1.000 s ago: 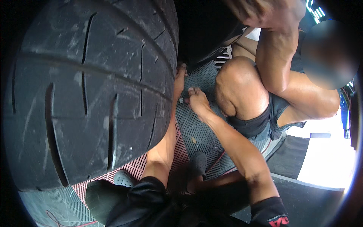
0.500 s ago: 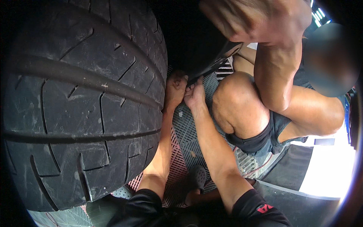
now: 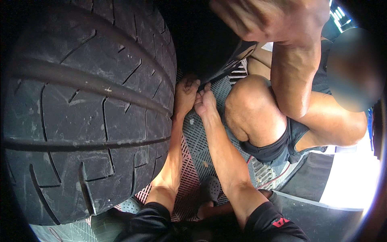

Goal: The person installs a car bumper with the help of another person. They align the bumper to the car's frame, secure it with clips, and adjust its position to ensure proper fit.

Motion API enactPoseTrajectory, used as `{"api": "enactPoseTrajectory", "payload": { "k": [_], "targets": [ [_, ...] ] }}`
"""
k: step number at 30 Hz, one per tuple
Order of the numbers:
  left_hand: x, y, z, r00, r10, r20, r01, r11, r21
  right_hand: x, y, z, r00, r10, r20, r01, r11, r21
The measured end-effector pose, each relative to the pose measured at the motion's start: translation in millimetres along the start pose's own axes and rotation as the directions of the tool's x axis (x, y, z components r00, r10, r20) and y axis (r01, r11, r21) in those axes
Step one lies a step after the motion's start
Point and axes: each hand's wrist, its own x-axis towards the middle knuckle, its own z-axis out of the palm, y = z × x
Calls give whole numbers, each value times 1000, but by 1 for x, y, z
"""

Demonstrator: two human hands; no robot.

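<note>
My two arms reach forward past a large black tyre [image 3: 90,121] on the left. Against the lower edge of a glossy black car body panel [image 3: 219,74], my left hand [image 3: 186,96] is closed, its thumb and fingers pinching at the edge beside the tyre. Just right of it, almost touching, my right hand [image 3: 206,101] is turned palm up with its fingers curled up to the same edge. Dark shadow hides part of the fingertips and whatever lies behind the panel.
A co-worker's bent knee [image 3: 248,109] is close to my right forearm, and their raised fist and forearm [image 3: 296,72] hang above the panel. Below lies slatted grey and red floor grating [image 3: 197,149]. A grey clog [image 3: 210,189] shows between my arms.
Both hands stay at the panel edge with almost no movement; my right fingers have shifted slightly left. The whole view has drifted a little. The co-worker holds nearly the same pose.
</note>
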Motion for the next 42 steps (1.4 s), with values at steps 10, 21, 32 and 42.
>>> {"api": "enactPoseTrajectory", "payload": {
  "k": [10, 21, 32, 42],
  "targets": [
    [23, -15, -21, 958, -196, 212, 221, 970, -102, -17, -7, 8, 996, 14, 92, -13, 1000, -13],
    [24, -3, -11, 961, -243, 132, 247, 969, -16, -22, -10, 11, 999, 0, 45, 2, 999, -46],
    [22, 2, -14, 980, -149, 128, 142, 988, 61, -20, -7, 1, 994, -2, 110, 11, 996, -85],
    [-2, 10, -4, 988, -154, 8, 151, 976, 154, -17, -1, -9, 1000, -3, 23, 3, 1000, -21]
  ]
}}
